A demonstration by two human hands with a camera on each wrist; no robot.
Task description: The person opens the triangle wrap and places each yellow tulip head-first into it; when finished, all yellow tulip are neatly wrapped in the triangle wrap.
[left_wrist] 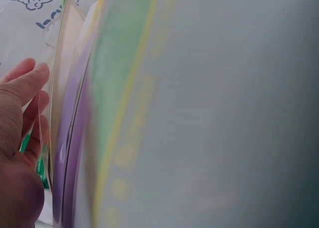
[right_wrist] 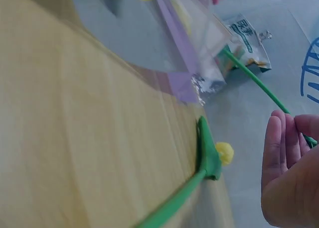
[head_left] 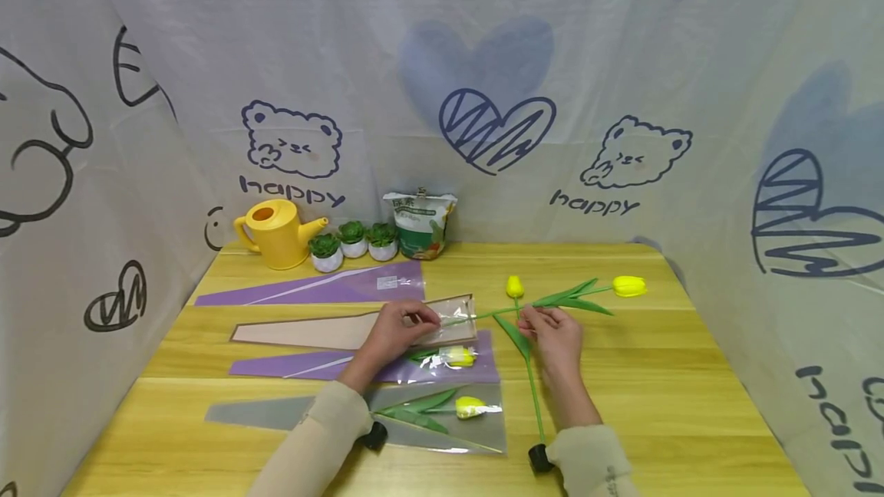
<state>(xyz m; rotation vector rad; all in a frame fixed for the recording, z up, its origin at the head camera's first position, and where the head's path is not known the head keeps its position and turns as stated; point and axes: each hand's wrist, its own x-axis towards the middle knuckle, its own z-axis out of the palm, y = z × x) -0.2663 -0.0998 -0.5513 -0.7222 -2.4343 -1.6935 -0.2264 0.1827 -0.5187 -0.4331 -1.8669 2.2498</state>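
Observation:
My right hand [head_left: 555, 332] pinches the green stem of a yellow artificial tulip [head_left: 630, 286], whose bloom points right. The tulip lies nearly level, its bare stem end reaching left to the mouth of a beige flower sleeve [head_left: 304, 329]. At that mouth my left hand [head_left: 407, 326] holds the sleeve's clear film between curled fingers; the left wrist view shows the film edge at the fingertips [left_wrist: 42, 71]. In the right wrist view, the stem [right_wrist: 256, 81] runs from the right hand toward the sleeve. A second tulip [head_left: 514, 287] lies on the table under the right hand.
Nearer the body lie a purple sleeve [head_left: 258, 366] and a grey sleeve [head_left: 255, 413], each with a tulip inside. Another purple sleeve [head_left: 276, 292] lies farther back. Behind stand a yellow watering can [head_left: 279, 236], small potted succulents [head_left: 353, 240] and a clipped bag [head_left: 420, 227].

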